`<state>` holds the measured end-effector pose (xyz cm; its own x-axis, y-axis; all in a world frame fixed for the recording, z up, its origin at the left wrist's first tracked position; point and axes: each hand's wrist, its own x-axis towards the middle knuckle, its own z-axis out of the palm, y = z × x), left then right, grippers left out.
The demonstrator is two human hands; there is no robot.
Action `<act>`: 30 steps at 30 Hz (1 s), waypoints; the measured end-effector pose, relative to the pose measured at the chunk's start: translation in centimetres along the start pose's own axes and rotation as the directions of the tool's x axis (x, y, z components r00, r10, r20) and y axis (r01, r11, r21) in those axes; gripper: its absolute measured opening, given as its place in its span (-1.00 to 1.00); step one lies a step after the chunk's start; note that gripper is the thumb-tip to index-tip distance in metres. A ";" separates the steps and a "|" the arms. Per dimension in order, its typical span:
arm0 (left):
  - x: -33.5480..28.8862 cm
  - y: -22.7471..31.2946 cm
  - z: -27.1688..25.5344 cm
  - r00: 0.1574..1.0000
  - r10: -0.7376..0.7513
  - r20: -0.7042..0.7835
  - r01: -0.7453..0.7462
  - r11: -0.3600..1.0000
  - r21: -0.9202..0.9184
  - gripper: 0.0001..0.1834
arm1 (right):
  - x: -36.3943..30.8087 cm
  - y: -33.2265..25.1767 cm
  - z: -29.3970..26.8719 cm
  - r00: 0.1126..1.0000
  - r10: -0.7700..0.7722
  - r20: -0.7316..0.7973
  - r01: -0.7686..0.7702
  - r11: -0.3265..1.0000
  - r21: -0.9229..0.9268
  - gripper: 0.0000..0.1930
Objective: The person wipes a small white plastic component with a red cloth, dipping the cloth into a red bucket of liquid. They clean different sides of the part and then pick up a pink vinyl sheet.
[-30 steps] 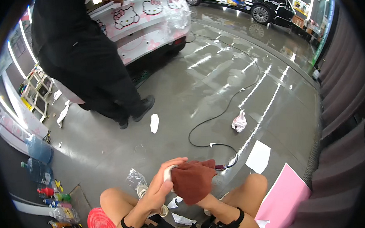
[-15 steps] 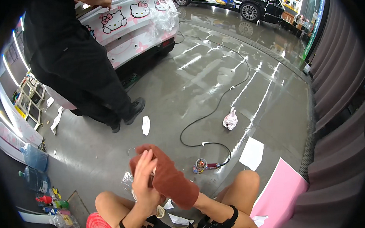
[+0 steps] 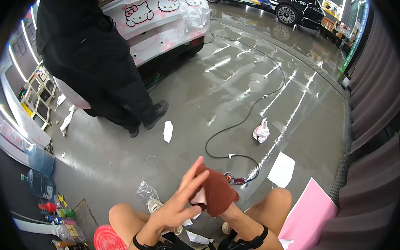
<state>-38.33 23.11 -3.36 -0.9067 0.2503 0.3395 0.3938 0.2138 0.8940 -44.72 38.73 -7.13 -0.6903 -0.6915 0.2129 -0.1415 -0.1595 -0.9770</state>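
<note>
A reddish-brown cloth glove or mitt [image 3: 219, 190] covers my right hand [image 3: 226, 198], whose forearm comes in from the lower right. Its fingers are hidden under the cloth. My left hand [image 3: 183, 202] is beside it, with fingers stretched and spread and the thumb apart, close to the cloth's left side. Between that thumb and the fingers shows a small pale pink patch [image 3: 200, 197] with a dark edge below; I cannot tell what it is. Just beyond the cloth, a corded power tool [image 3: 236, 180] lies on the floor, partly hidden.
A person in black [image 3: 91, 62] stands at the pink-and-white car [image 3: 154, 38]. The tool's black cable [image 3: 229, 126] winds over the floor. A crumpled cloth [image 3: 261, 131], a white sheet [image 3: 281, 169] and a pink board [image 3: 310, 210] lie right; water jugs [image 3: 40, 185] and bottles [image 3: 66, 213] stand left.
Both my hands have moved right in the picture. My left fingers have spread, and the brown cloth now sits more upright and bunched. The view has shifted slightly.
</note>
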 end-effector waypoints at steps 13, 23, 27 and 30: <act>0.2 -1.9 1.7 0.779 -0.374 -0.504 0.219 0.914 -0.341 -0.52 | 0.7 0.2 -1.0 0.978 -0.161 -0.136 0.122 0.959 -0.256 -0.70; 0.1 -1.8 0.3 0.940 0.058 -0.337 0.004 0.983 0.182 -0.27 | -1.2 0.8 -2.0 0.944 0.143 -0.299 -0.128 0.989 0.070 -0.54; -0.8 -1.2 0.3 0.893 -0.143 -0.427 0.075 0.982 -0.173 -0.40 | -1.8 0.9 -2.4 0.948 0.160 -0.275 -0.149 0.987 0.059 -0.56; -0.5 -1.5 0.1 0.887 -0.068 -0.456 -0.064 0.961 -0.269 -0.43 | -0.6 -0.1 -2.5 0.965 0.096 -0.242 -0.110 0.993 -0.043 -0.57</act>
<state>-38.51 22.74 -4.91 -0.9003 -0.2233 0.3736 0.3962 -0.0648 0.9159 -46.03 40.92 -7.23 -0.8518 -0.5125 0.1084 -0.0952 -0.0521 -0.9941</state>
